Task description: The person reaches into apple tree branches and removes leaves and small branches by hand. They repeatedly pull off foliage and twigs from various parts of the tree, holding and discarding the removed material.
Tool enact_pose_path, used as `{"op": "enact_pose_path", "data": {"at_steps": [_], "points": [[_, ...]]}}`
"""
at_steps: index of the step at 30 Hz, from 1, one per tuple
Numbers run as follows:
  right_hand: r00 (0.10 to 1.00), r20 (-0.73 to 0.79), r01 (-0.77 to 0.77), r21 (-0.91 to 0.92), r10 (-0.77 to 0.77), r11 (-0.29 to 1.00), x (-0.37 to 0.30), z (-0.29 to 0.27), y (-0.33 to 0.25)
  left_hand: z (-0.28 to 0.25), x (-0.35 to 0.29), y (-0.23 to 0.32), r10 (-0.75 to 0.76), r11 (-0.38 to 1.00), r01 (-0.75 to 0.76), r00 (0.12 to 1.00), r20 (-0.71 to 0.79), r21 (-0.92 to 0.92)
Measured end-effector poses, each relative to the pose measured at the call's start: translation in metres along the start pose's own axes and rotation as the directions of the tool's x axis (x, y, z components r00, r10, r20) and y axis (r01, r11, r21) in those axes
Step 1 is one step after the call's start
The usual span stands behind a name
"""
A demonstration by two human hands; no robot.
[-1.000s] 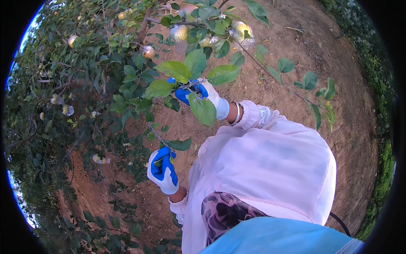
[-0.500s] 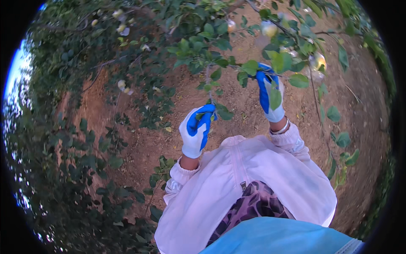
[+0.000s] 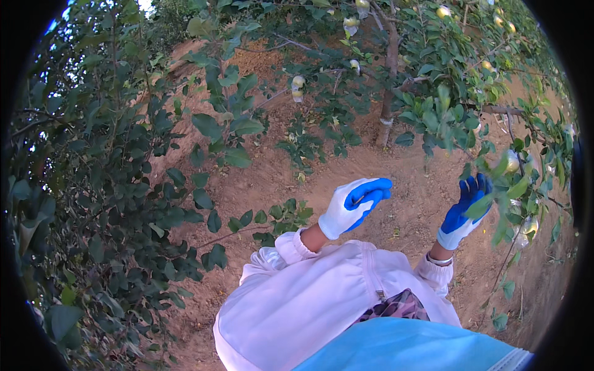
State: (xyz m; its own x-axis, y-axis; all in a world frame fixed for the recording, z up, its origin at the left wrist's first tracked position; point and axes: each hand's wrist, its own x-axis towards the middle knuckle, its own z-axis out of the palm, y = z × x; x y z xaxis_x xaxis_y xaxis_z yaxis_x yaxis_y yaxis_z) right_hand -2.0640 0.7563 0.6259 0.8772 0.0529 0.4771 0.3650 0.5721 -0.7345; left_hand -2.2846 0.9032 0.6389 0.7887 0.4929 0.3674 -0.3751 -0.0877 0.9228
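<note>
My left hand [image 3: 357, 207], in a white glove with blue-coated palm and fingers, is held over the bare soil. Its fingers are curled and pressed together; whatever they may hold is hidden. To the right, my right hand [image 3: 464, 211], gloved the same way, is raised with its fingers stretched out and slightly apart. Its fingertips are beside a leafy branch [image 3: 500, 185], and some leaves hang in front of the glove's edge. Close by on that branch are pale yellow-green apples, one [image 3: 512, 162] above and another [image 3: 529, 226] below, both in clear film.
A slim tree trunk [image 3: 388, 80] with a pale band stands ahead. Dense foliage [image 3: 105, 185] fills the left side, and a low leafy shoot [image 3: 272, 219] reaches in beside my left sleeve. More wrapped apples [image 3: 297, 88] hang at the back. Brown soil [image 3: 322, 164] lies below.
The view has swung left. My left hand has come away from the twig it was holding. My right hand has let go of its branch, and its fingers have spread.
</note>
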Motion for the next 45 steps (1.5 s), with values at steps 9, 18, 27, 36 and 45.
{"op": "enact_pose_path", "data": {"at_steps": [9,18,27,36,45], "points": [[0.696,0.57,-0.591,0.107,0.438,0.8,-0.068,0.124,0.042,-0.05,-0.06,0.049,0.007,0.994,0.012,0.985,-0.172,0.107],[0.232,0.948,-0.733,0.024,0.216,0.679,-0.068,0.358,0.043,-0.076,-0.13,0.089,0.109,0.979,-0.007,0.865,-0.49,0.205],[0.097,0.991,-0.783,0.02,0.09,0.621,-0.07,0.472,0.03,-0.074,-0.16,0.1,0.209,0.944,0.05,0.671,-0.711,0.325],[0.304,0.92,-0.123,0.295,-0.247,0.948,-0.084,0.39,0.063,-0.055,-0.11,0.114,0.201,0.903,0.129,0.717,-0.668,0.411],[0.355,0.828,-0.019,0.471,-0.434,0.882,-0.109,0.345,0.112,-0.049,-0.055,0.133,0.263,0.872,0.095,0.738,-0.622,0.481]]}}
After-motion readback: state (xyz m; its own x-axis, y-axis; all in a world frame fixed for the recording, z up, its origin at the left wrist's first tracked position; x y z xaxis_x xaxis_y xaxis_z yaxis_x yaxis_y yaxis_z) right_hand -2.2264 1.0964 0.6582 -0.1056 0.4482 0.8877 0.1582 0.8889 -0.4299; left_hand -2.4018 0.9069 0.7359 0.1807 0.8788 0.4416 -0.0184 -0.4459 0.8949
